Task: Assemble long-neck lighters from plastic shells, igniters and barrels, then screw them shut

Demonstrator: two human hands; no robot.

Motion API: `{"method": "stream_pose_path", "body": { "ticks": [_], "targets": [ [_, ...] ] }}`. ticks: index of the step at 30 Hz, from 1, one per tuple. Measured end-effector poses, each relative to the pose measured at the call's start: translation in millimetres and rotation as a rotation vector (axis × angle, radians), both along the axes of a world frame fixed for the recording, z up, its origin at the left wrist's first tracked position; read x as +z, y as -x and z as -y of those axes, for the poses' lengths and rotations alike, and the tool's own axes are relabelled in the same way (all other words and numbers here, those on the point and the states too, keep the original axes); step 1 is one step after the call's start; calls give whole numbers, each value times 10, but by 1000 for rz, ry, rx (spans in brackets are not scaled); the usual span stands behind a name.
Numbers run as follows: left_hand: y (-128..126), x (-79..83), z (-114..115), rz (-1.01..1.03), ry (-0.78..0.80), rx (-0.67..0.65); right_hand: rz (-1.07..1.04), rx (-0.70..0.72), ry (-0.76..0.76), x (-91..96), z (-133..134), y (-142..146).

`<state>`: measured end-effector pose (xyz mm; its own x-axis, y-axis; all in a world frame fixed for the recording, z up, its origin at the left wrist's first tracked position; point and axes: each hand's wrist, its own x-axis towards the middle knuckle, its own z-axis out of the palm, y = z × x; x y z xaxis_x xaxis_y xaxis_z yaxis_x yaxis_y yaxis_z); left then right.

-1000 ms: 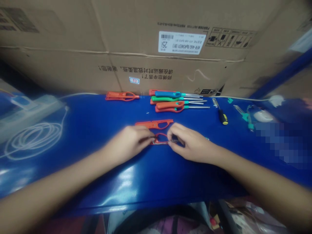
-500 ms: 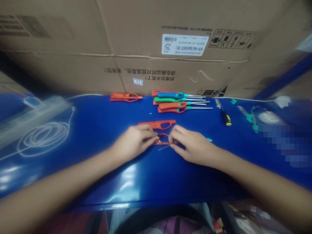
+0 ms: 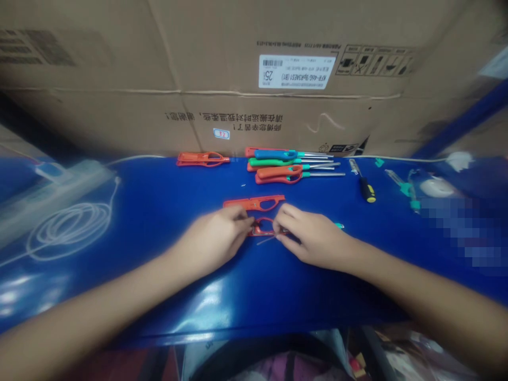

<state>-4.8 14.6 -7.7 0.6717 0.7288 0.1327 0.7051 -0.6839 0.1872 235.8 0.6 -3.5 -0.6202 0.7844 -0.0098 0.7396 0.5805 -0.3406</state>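
Head view: the red shell (image 3: 260, 232) lies between my hands, long axis left to right, neither hand clearly nearer. My left hand (image 3: 216, 235) pinches its left end, my right hand (image 3: 313, 238) its right. Upside down, the carton's (image 3: 119, 114) label (image 3: 296, 72) reads KFR-46G/BpR3AES1 (B1).

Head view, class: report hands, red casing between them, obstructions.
Left hand at left of red casing, right hand at right. Thin rod on near side, by right hand. Hands partly hide casing; second red piece just beyond.
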Motion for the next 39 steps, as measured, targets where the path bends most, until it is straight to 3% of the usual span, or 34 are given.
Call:
{"method": "stream_pose_path", "body": {
  "ticks": [4,11,16,22,25,31,39],
  "targets": [
    [-5,37,23,-46,42,29,5,5,-11,1,-4,1],
    [-3,-29,-44,85,86,-12,26,9,-21,17,-6,8],
    [-49,109,91,-170,77,76,20,7,-25,13,-5,6],
    [-14,100,281,-350,-78,0,14,22,-43,-12,-11,-11],
    [3,62,239,-293,-69,4,-6,32,-46,11,9,-13],
    [31,-11,59,53,8,-39,-44,-10,-51,57,28,-11],
    [-39,11,98,9,-20,-98,-110,-86,-104,-81,-40,-37]
  ]
}}
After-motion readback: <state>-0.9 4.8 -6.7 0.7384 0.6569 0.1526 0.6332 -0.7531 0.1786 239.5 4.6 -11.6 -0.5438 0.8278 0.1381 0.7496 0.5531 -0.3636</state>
